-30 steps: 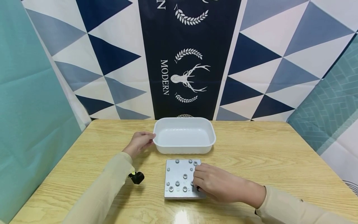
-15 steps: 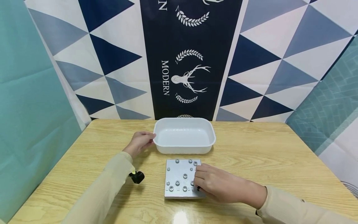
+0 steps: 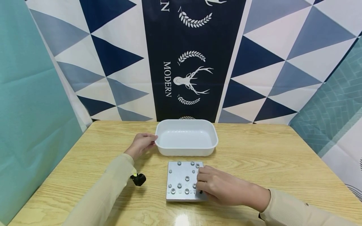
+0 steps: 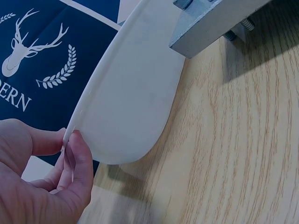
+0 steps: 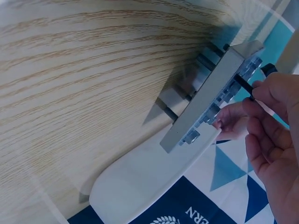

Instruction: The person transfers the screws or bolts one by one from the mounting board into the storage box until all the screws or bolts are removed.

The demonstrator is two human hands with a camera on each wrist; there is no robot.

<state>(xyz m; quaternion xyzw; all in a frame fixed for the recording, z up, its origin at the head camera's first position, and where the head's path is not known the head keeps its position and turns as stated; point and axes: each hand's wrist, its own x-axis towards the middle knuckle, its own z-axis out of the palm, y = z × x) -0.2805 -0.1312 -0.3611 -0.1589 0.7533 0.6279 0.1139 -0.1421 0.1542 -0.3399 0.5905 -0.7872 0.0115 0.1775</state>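
A silver metal plate [image 3: 179,173] with several socket-head screws in its top stands on the table; in the right wrist view, threaded shanks stick out beneath it. My right hand [image 3: 226,187] is over the plate's right side. Its thumb and fingers pinch a dark threaded screw [image 5: 243,85], whose lower end meets the plate; the fingers hide its head. Behind the plate is a white plastic tray [image 3: 186,152], with nothing in it. My left hand [image 3: 142,144] pinches the tray's left rim between thumb and fingers, plain in the left wrist view.
The wooden table [image 3: 263,150] runs back to a patterned cloth wall [image 3: 254,62]. A teal cloth [image 3: 36,110] hangs along the left side. On my left wrist sits a small black camera [image 3: 138,179], above the table.
My right hand's fingers have shifted very slightly at the screw. The left hand, tray and plate stay in place; the head view has tilted a little.
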